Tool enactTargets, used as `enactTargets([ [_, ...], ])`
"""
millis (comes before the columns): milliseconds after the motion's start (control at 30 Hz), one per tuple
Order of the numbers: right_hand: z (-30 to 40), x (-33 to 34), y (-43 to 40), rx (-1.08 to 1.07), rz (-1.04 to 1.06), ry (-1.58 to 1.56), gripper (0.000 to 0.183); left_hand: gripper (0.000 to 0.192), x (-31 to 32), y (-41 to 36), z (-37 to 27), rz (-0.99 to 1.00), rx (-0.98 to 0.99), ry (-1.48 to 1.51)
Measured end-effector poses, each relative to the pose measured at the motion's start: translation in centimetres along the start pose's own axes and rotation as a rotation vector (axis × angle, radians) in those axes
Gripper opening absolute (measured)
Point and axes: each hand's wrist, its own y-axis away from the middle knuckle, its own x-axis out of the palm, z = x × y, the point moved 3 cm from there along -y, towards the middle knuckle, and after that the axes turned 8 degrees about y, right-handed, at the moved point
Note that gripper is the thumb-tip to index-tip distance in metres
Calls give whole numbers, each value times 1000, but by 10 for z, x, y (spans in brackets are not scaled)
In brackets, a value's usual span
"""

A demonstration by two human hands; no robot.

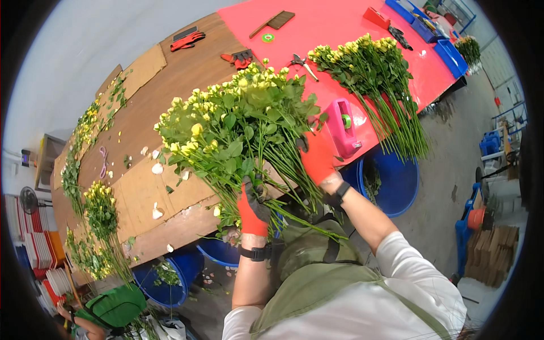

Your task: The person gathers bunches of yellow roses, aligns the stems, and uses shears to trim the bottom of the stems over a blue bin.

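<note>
My left hand [255, 206], in a red and dark coated work glove, is closed around green stems below a large pile of yellow roses [238, 106]. My right hand [315, 157], gloved alike, lies against the stems at the pile's right side; its fingertips are partly hidden by leaves, so its hold is unclear. Right of it stands a pink tape dispenser [340, 127] with green tape. Farther right, more yellow roses [369, 63] lie with stems over the table edge. Pruning shears [304, 66] lie between the two piles.
The brown wooden table [187, 63] carries cardboard [148, 191], loose petals and rose bunches [101, 208] at left. On the pink cover [340, 17] are a brush [278, 20] and a tape roll [268, 38]. Blue bins [393, 182] stand below the edge. Another person's arm [87, 325] shows lower left.
</note>
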Motion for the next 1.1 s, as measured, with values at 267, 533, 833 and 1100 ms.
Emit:
enactTargets([
  [267,43,-65,41,-59,74,-411,28,42,42,-4,21,103,-49,-54],
  [533,65,-69,58,-272,336,-114,47,34,49,6,29,151,-62,-278],
  [833,-36,-7,3,-10,197,199,32,20,27,-4,-3,29,-9,-48],
  [1100,-35,-22,9,173,9,-178,25,23,7,-7,4,19,8,-121],
])
